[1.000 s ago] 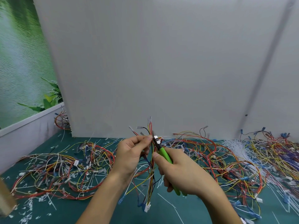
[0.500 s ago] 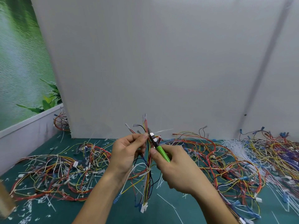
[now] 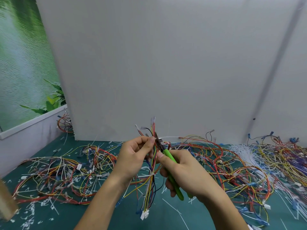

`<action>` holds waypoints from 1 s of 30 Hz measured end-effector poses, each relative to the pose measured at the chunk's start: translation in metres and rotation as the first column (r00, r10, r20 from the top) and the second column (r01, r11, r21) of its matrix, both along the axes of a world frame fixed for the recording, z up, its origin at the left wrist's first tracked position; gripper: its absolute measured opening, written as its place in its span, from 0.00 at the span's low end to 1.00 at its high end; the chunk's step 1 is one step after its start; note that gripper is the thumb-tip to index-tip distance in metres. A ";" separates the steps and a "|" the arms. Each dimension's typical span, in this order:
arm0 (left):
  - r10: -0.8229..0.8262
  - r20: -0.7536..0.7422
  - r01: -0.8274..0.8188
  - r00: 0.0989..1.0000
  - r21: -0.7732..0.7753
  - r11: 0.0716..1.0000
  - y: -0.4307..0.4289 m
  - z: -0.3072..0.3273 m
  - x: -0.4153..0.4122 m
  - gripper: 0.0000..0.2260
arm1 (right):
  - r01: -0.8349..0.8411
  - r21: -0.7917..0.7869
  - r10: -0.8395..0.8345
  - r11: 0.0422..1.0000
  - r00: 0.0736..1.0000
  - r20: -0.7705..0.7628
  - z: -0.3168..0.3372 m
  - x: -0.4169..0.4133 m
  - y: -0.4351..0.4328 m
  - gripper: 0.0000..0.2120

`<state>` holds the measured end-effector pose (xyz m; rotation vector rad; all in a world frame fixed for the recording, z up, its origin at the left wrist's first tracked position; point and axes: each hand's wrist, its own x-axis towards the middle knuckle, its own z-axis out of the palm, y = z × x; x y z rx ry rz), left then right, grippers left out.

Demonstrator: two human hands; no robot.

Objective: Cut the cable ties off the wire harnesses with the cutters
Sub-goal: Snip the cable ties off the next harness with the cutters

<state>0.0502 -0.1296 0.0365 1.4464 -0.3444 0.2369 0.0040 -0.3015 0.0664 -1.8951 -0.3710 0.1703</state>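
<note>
While the left hand [image 3: 132, 156] is pinching the wire harness [image 3: 150, 188] upright, the right hand [image 3: 186, 173] is gripping the cutters [image 3: 167, 154], nosing them up-left at the cable tie [image 3: 167, 137] (tail sticking rightward) just beside that pinch.

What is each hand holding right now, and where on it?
Left hand pinches the wire harness near its upper end; right hand grips the cutters by the green handles.

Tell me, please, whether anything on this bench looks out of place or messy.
Nothing looks damaged, but snipped white tie offcuts litter the green mat, thickest at front left, and the wire harnesses lie in tangled heaps on both sides. That fits the cutting work rather than an accident.
</note>
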 end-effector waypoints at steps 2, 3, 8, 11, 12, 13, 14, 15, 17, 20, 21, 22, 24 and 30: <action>0.021 0.016 -0.021 1.000 0.017 1.000 0.000 -0.001 0.000 0.11 | 0.011 -0.037 -0.010 0.999 1.000 0.022 0.000 0.000 0.000 0.18; 0.032 0.024 -0.033 0.999 0.020 0.999 -0.001 -0.001 0.001 0.13 | 0.014 -0.054 -0.012 0.998 1.000 0.027 0.000 -0.001 0.001 0.17; 0.060 0.046 -0.063 0.997 0.059 0.996 0.000 -0.004 0.002 0.12 | 0.021 -0.115 -0.018 0.993 0.999 0.026 0.000 0.000 0.004 0.18; 0.065 0.040 -0.066 0.997 0.039 0.997 -0.001 -0.003 0.002 0.14 | 0.027 -0.131 -0.023 0.991 0.999 0.030 -0.001 0.000 0.003 0.19; 0.064 0.037 -0.065 0.997 0.027 0.998 -0.001 -0.003 0.002 0.16 | 0.033 -0.136 -0.028 0.990 0.999 0.037 -0.001 0.000 0.003 0.20; 0.062 0.035 -0.062 0.997 0.016 0.998 -0.002 -0.002 0.002 0.17 | 0.045 -0.148 -0.037 0.988 0.998 0.051 -0.001 0.000 0.002 0.20; 0.057 0.031 -0.058 0.998 0.006 0.998 -0.002 -0.002 0.002 0.18 | 0.060 -0.165 -0.049 0.984 0.996 0.071 -0.001 0.000 0.002 0.20; 0.052 0.025 -0.052 0.998 -0.003 0.999 -0.002 -0.003 0.002 0.19 | 0.073 -0.184 -0.058 0.980 0.994 0.089 -0.001 0.000 0.002 0.20; 0.038 0.011 -0.038 0.999 -0.012 0.999 -0.003 -0.004 0.002 0.17 | 0.078 -0.203 -0.059 0.976 0.994 0.097 0.000 0.000 0.001 0.20; 0.031 0.013 -0.031 0.999 0.002 1.000 -0.003 -0.005 0.001 0.14 | 0.065 -0.193 -0.051 0.979 0.996 0.079 0.001 -0.001 0.001 0.20; 0.033 0.022 -0.033 0.999 0.015 0.999 -0.003 -0.005 0.001 0.13 | 0.066 -0.190 -0.051 0.980 0.995 0.080 0.001 -0.001 0.001 0.21; 0.038 0.034 -0.039 0.999 0.030 0.999 -0.002 -0.005 0.001 0.12 | 0.067 -0.190 -0.052 0.979 0.995 0.082 0.001 -0.001 0.000 0.21; 0.054 0.061 -0.058 0.997 0.066 0.996 -0.001 -0.006 0.002 0.11 | 0.065 -0.202 -0.049 0.977 0.996 0.080 0.001 -0.001 0.000 0.21; 0.066 0.120 -0.083 0.991 0.145 0.986 0.001 -0.006 0.003 0.08 | 0.023 -0.269 -0.009 0.963 0.999 0.050 -0.001 -0.002 0.000 0.19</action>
